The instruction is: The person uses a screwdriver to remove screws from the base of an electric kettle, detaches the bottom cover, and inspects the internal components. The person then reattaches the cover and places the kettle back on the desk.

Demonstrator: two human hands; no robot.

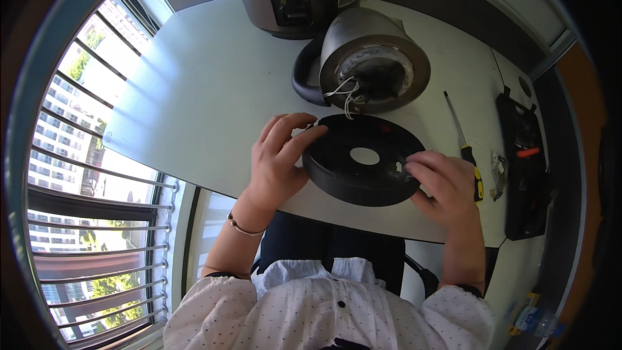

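A pale table [207, 78] is lit from the left through a barred window [97, 227] and edged by dark panels [447, 1].

The black disc [346, 170] hides its underside — the brown appliance [260, 10] is cropped.

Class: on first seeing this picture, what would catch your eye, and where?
First, the round black plastic disc with a central hole, held by the left hand and the right hand over the near edge of the pale table. Just beyond it, the silver metal kettle lies tipped, its open base turned toward the hands and thin white wires hanging out. To the right lies a yellow-and-black-handled screwdriver.
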